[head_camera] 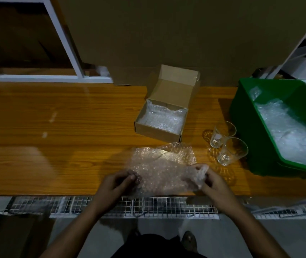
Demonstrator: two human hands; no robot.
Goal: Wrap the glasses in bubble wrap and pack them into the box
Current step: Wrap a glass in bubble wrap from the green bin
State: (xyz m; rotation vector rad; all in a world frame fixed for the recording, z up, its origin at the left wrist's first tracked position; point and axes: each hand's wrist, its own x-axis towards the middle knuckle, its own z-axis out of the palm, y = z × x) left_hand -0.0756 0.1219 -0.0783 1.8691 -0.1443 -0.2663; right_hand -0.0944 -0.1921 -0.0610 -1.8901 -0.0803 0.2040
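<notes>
Pinching the near corners of a sheet of bubble wrap (159, 170), your left hand (117, 185) and right hand (210, 181) hold it spread on the tabletop (55, 127) at its near edge. Just right of the sheet stand two empty glasses (226, 144), upright and side by side. Behind the sheet sits the open box (162, 116), lined with bubble wrap. A green bin (249, 116) holding more wrap stands at the far right.

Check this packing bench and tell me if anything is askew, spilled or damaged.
Nothing stands out. Both glasses stand upright and look whole beside the green bin. The open box is lined with bubble wrap. The left hand and right hand hold a bubble wrap sheet by its near corners on the table.
</notes>
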